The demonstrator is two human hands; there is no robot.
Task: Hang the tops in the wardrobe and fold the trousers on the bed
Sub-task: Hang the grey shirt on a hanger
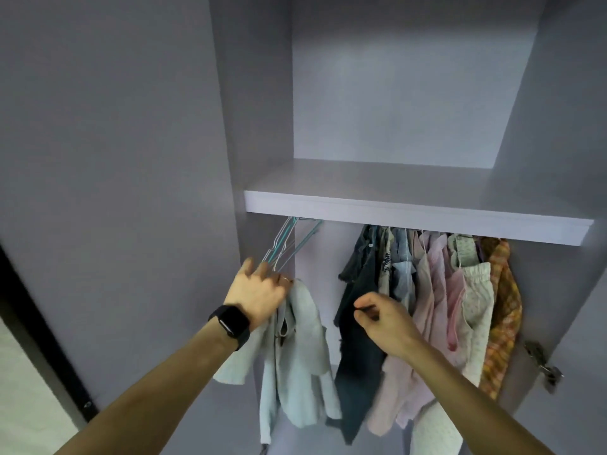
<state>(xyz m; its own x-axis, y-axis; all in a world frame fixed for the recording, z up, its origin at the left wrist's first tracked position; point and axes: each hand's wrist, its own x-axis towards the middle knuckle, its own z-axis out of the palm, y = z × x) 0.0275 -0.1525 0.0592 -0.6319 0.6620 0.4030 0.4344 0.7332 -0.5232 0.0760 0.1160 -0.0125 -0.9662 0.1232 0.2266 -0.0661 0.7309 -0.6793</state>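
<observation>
Left hand (pixel 259 292) grips pale blue top (pixel 295 349) at collar, fingers reaching among empty hangers (pixel 282 246) at left of wardrobe (pixel 417 208). Right hand (pixel 381 318) loosely curled, thumb and forefinger pinched; cannot tell if it holds anything. Other clothes (pixel 437 290) hang bunched at right. Risks: hangers tangled, several may lift together; top may slip from one-handed grip; hanger hook may miss hidden rail

Pale blue top (pixel 295 356) — orange plaid shirt (pixel 504 323) — grey wardrobe (pixel 131 126).

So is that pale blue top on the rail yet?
Not yet. The top hangs from the left hand, below the empty hangers; whether it's on a hanger, cannot tell.
</observation>
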